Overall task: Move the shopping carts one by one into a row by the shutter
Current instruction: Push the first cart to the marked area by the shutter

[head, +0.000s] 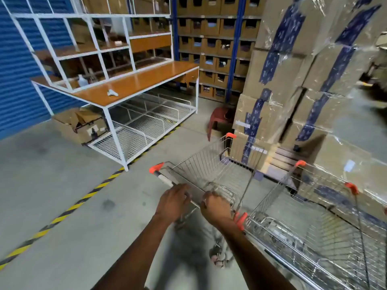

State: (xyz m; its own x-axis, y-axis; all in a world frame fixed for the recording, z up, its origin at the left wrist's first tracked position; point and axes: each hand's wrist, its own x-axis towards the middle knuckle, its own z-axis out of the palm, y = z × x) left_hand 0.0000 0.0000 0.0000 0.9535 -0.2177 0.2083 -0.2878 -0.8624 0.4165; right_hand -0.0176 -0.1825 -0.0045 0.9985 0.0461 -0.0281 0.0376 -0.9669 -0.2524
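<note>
Nearest, two bare forearms reaching forward and down from the bottom edge. Left hand (173, 203) laid over the handle bar of a wire shopping cart (211, 170), fingers curled loosely across it. Right hand (216, 208) on the same bar further right, fingers wrapped round it, just beside the cart's orange corner cap. Blurred beneath the wrists, the cart's lower frame and wheels (too smeared for detail). Basket of this cart angled away to the upper right, orange caps at its corners, nothing visible inside.

Immediately right, a second cart (314, 233), side by side with the first and touching or nearly touching at the near corner; hard to tell which. Same wire build, same orange caps.

Underfoot, grey concrete floor (52, 185), crossed on the left by a yellow-and-black hazard stripe (69, 210) running diagonally toward the middle.

Beyond the carts on the right, a tall stack of cardboard boxes (293, 80) wrapped in clear film and sealed with blue printed tape, resting on a wooden pallet (282, 160). A red plastic stool (217, 120) tucked at the stack's left foot.

Further left, a white-framed workbench (134, 84) with an orange-brown top, wire mesh bays at floor level and a white grid of cubbies above. A small pale object and a bottle on the top. An open cardboard carton (81, 126) on the floor at the bench's left end.

Farthest left, the blue ribbed shutter (18, 80), well apart from both carts. At the back, blue racking (217, 49) filled with rows of cardboard bins.
</note>
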